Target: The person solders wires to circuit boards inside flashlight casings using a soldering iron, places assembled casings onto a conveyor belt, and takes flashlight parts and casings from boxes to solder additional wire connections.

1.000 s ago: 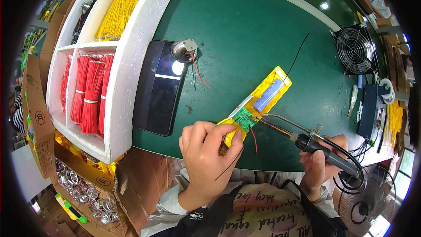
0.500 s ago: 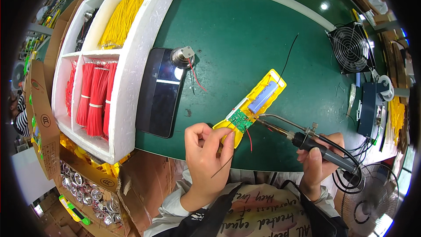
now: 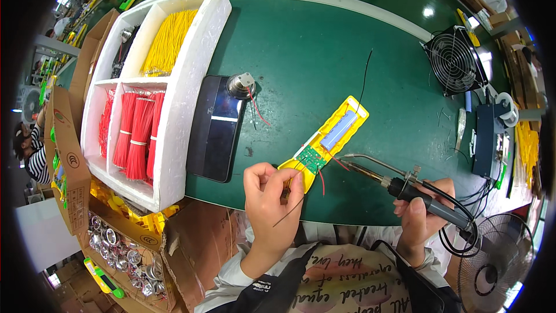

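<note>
My left hand (image 3: 271, 200) pinches a thin black wire (image 3: 288, 213) between thumb and fingers, at the near end of a yellow plastic housing (image 3: 357, 117). In the housing lie a green circuit board (image 3: 311, 160) and a blue-violet cylindrical battery (image 3: 339, 131). A short red wire (image 3: 322, 184) hangs off the board, and a long black wire (image 3: 365, 78) runs from the far end. My right hand (image 3: 425, 211) is wrapped around a soldering iron (image 3: 418, 195) with a curved metal feed tube (image 3: 376, 161). The iron's tip is just right of the board, beside another red wire.
A white foam box (image 3: 200, 81) with bundled red and yellow wires stands left, next to a black phone (image 3: 211, 133). A small metal motor-like part (image 3: 240, 86) rests at the phone's edge. At right are a black fan (image 3: 454, 61), a dark box-shaped unit (image 3: 490, 139) and a solder spool (image 3: 507, 110).
The iron's tip has drawn back slightly to the right from the board, and a red wire now shows beside it. My left hand keeps its pinch. The whole view has shifted a little.
</note>
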`<state>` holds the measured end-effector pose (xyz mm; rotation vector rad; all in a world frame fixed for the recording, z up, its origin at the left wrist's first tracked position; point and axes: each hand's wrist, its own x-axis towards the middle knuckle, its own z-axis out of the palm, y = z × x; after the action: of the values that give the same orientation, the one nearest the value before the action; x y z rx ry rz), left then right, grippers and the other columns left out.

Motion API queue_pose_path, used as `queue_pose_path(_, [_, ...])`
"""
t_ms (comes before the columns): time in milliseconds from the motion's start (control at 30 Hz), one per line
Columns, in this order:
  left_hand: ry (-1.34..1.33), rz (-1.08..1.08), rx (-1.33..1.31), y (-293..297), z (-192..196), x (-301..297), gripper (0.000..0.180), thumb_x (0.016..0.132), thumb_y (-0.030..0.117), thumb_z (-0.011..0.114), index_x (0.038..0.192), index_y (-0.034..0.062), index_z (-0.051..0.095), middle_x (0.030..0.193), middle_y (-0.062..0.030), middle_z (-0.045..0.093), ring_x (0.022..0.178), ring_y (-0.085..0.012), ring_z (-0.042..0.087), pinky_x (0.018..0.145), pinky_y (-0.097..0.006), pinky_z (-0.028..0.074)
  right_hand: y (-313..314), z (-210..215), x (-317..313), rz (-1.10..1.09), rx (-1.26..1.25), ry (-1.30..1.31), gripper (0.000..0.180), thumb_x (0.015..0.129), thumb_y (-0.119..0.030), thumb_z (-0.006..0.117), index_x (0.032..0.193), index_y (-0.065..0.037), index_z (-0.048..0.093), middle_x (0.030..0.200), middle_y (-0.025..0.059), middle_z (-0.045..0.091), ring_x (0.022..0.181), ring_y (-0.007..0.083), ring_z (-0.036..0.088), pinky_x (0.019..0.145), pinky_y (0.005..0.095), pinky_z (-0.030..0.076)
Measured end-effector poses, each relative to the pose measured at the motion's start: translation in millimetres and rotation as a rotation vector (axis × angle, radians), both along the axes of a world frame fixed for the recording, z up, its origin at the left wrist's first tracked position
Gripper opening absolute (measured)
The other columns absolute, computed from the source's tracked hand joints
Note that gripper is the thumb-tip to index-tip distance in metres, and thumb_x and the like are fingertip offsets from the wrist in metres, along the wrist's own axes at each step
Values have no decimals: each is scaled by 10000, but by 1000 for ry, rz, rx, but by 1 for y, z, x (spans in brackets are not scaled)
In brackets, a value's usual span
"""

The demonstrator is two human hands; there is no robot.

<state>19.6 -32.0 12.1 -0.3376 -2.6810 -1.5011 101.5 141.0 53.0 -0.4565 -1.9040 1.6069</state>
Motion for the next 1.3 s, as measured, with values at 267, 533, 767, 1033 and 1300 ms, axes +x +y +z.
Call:
queue_pose_path(267, [125,-166,-123,-15,15,-15,397,631,58,697,998,25,550,988,-111,488,794,-202,504,691,-292,414,28,5,18,-78,-24,112,291,772,-176,597,852,16,393,616,108,515,431,101,497,402,179,401])
queue_pose_path(533, [137,-408,-435,10,39,-61,450,659,162,688,1022,-39,514,911,-193,515,837,-352,503,728,-390,405,86,0,32,-193,13,247,307,771,-221,603,847,18,426,601,87,500,405,110,482,356,180,375])
queue_pose_path(767, [287,-334,-610,107,41,-209,293,679,141,655,847,-65,533,807,-232,526,807,-377,490,710,-439,408,106,-8,18,-361,-78,208,207,789,-142,554,853,19,441,618,58,464,415,95,475,358,186,376])
queue_pose_path(1033, [289,-132,-653,208,-6,-369,408,654,291,714,880,-16,567,882,-192,554,875,-344,522,771,-410,436,111,-20,9,-355,-121,40,150,799,-106,520,891,-16,443,651,49,474,435,82,442,369,178,338])
queue_pose_path(1300, [353,97,-719,168,30,-445,339,713,302,649,924,39,612,912,-148,582,892,-307,554,731,-387,462,120,-14,3,-341,-155,-21,170,810,-138,574,853,12,505,607,102,564,468,126,509,450,222,423])
